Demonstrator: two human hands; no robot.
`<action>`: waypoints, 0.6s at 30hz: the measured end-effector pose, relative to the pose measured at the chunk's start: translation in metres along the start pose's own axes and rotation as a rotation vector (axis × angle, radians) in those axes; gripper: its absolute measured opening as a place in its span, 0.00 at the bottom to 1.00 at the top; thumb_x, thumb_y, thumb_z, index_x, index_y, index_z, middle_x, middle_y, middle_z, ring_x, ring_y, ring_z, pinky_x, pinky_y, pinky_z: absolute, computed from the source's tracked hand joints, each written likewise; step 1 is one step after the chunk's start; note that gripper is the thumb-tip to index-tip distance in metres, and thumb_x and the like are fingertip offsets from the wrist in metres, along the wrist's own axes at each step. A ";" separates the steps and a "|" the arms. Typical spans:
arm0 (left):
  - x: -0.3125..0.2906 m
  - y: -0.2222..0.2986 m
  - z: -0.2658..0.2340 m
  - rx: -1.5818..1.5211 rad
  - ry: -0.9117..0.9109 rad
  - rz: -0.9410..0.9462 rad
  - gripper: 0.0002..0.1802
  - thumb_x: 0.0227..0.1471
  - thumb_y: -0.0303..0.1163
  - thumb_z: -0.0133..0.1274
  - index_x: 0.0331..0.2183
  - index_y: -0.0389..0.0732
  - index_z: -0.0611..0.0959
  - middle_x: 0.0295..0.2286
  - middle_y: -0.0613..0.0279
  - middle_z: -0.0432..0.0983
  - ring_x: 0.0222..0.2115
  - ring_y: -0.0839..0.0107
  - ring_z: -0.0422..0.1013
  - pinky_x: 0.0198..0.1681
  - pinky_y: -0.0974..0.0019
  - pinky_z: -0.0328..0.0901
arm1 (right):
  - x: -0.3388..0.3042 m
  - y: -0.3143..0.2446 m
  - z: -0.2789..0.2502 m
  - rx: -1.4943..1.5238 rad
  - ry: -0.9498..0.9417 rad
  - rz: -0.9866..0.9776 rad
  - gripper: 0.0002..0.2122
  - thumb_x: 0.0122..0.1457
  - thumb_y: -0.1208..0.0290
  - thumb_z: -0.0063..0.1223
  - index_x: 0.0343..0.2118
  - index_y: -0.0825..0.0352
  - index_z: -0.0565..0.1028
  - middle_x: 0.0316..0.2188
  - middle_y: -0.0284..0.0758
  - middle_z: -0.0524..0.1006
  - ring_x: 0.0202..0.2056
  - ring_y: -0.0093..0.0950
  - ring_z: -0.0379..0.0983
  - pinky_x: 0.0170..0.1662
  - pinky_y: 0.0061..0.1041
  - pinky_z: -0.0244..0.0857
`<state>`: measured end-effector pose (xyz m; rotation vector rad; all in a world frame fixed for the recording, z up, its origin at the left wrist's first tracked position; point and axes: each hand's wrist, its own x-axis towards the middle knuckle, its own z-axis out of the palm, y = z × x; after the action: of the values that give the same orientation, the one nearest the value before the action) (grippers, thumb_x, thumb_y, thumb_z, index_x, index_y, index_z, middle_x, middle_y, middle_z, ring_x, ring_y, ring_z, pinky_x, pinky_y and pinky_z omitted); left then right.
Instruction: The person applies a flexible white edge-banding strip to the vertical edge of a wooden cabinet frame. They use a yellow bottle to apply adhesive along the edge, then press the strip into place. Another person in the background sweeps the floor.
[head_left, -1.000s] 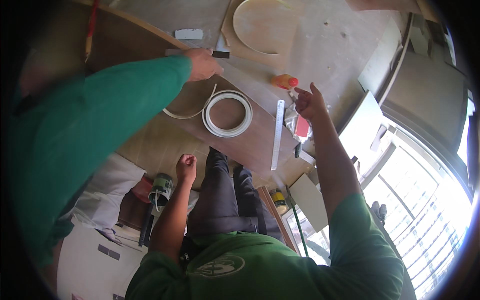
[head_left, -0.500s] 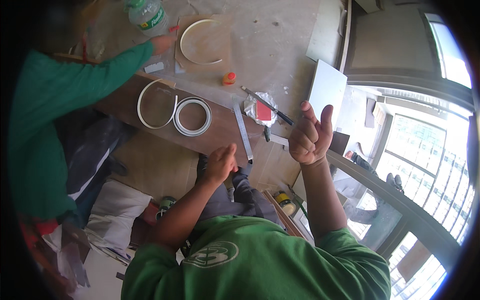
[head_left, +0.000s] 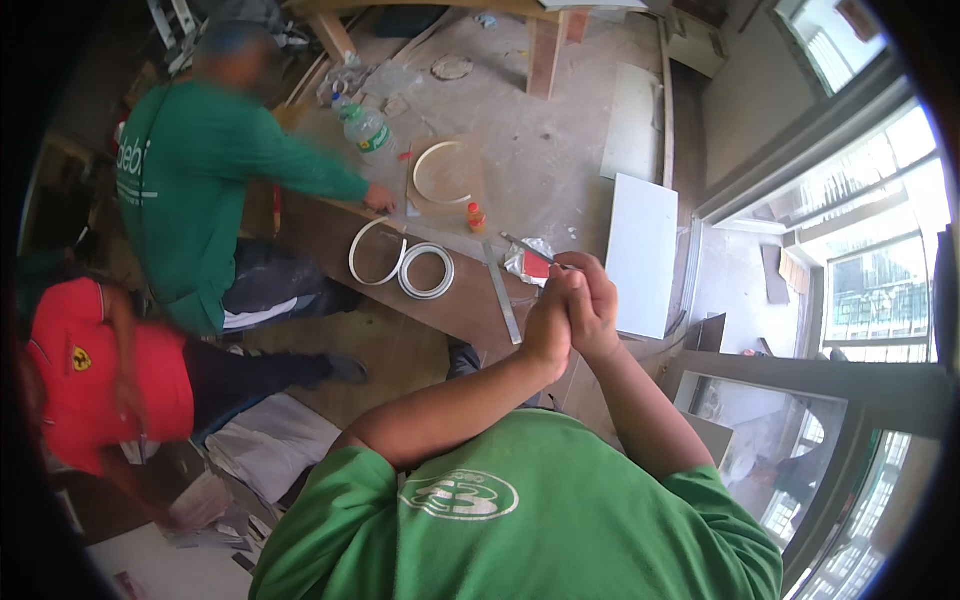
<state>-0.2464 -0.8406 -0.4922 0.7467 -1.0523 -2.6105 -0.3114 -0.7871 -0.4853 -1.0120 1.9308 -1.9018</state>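
My left hand [head_left: 547,325] and my right hand [head_left: 592,302] are pressed together in front of my chest. Their fingers are closed, and whatever lies between them, if anything, is hidden. Just beyond the fingertips, a narrow grey blade or file [head_left: 522,247] lies by crumpled clear plastic [head_left: 515,264] and a red pad [head_left: 536,267]; my hands cover its handle end. A flat metal ruler [head_left: 502,292] rests on the brown board [head_left: 462,318] to the left of my hands. Farther left is a white coil of edging strip [head_left: 427,290], beside a cream-coloured ring of strip [head_left: 352,262].
A co-worker in a green shirt [head_left: 210,170] reaches a hand [head_left: 379,198] toward another curved strip [head_left: 417,172]. Someone in red [head_left: 110,360] is at the left. A small orange bottle [head_left: 476,217] and a large clear bottle [head_left: 368,130] stand beyond. A white panel [head_left: 640,260] lies right.
My hands, apart before, have come together, the left one moving right. The view has shifted, showing more of the far floor and of both people at the left.
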 end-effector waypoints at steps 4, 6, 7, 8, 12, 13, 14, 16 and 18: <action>-0.034 0.013 0.009 -0.137 -0.109 -0.012 0.34 0.66 0.57 0.35 0.58 0.39 0.67 0.55 0.62 0.65 0.58 0.72 0.60 0.62 0.61 0.54 | -0.006 -0.013 -0.022 -0.398 -0.045 -0.311 0.10 0.60 0.74 0.49 0.43 0.67 0.74 0.30 0.44 0.78 0.29 0.45 0.76 0.34 0.36 0.71; -0.050 0.035 0.017 -0.029 -0.222 0.017 0.40 0.65 0.61 0.32 0.62 0.38 0.62 0.60 0.58 0.61 0.61 0.66 0.57 0.64 0.59 0.51 | -0.006 -0.014 -0.032 -0.558 -0.061 -0.416 0.21 0.49 0.78 0.55 0.49 0.65 0.71 0.34 0.40 0.76 0.36 0.42 0.74 0.39 0.37 0.70; -0.059 0.047 0.016 0.056 -0.249 0.008 0.42 0.64 0.62 0.30 0.63 0.36 0.60 0.61 0.57 0.59 0.61 0.63 0.57 0.64 0.59 0.51 | -0.010 -0.025 -0.036 -0.590 -0.106 -0.380 0.23 0.48 0.80 0.54 0.51 0.66 0.70 0.36 0.41 0.75 0.38 0.42 0.73 0.41 0.37 0.68; -0.063 0.054 0.013 0.071 -0.271 0.031 0.41 0.65 0.60 0.31 0.64 0.35 0.59 0.62 0.55 0.57 0.62 0.62 0.56 0.64 0.58 0.50 | -0.013 -0.042 -0.039 -0.620 -0.152 -0.343 0.25 0.46 0.81 0.53 0.52 0.68 0.69 0.39 0.43 0.74 0.41 0.43 0.72 0.44 0.38 0.67; -0.077 0.063 0.009 0.494 -0.266 0.322 0.37 0.67 0.50 0.37 0.65 0.32 0.55 0.62 0.48 0.55 0.62 0.61 0.56 0.64 0.57 0.50 | -0.010 -0.059 -0.038 -0.707 -0.139 -0.226 0.26 0.47 0.82 0.51 0.54 0.68 0.68 0.45 0.41 0.72 0.47 0.40 0.68 0.50 0.36 0.64; -0.079 0.064 0.010 0.688 -0.242 0.447 0.36 0.68 0.47 0.38 0.65 0.31 0.55 0.62 0.45 0.56 0.62 0.61 0.57 0.64 0.56 0.51 | -0.007 -0.059 -0.036 -0.756 -0.094 -0.244 0.26 0.48 0.81 0.51 0.54 0.68 0.68 0.44 0.39 0.72 0.47 0.39 0.68 0.50 0.35 0.65; -0.089 0.067 0.013 0.691 -0.254 0.419 0.36 0.65 0.41 0.46 0.64 0.31 0.56 0.62 0.40 0.54 0.63 0.57 0.56 0.64 0.53 0.51 | -0.006 -0.062 -0.035 -0.771 -0.092 -0.226 0.24 0.49 0.79 0.52 0.52 0.68 0.69 0.45 0.40 0.72 0.48 0.40 0.68 0.50 0.36 0.65; -0.096 0.066 0.014 1.074 -0.276 0.779 0.38 0.63 0.41 0.49 0.65 0.31 0.55 0.64 0.41 0.50 0.65 0.54 0.50 0.66 0.54 0.45 | -0.002 -0.064 -0.026 -0.809 -0.070 -0.175 0.21 0.50 0.78 0.52 0.50 0.68 0.70 0.44 0.40 0.72 0.49 0.41 0.67 0.50 0.37 0.65; -0.106 0.064 0.021 1.312 -0.258 1.024 0.38 0.60 0.40 0.53 0.64 0.33 0.59 0.65 0.43 0.51 0.66 0.51 0.49 0.67 0.50 0.42 | 0.001 -0.068 -0.022 -0.826 -0.083 -0.138 0.15 0.52 0.75 0.51 0.45 0.67 0.71 0.44 0.40 0.73 0.50 0.41 0.67 0.50 0.40 0.64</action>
<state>-0.1667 -0.8333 -0.3953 -0.0754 -2.3600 -0.9638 -0.3057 -0.7646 -0.4175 -1.4121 2.7065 -1.0476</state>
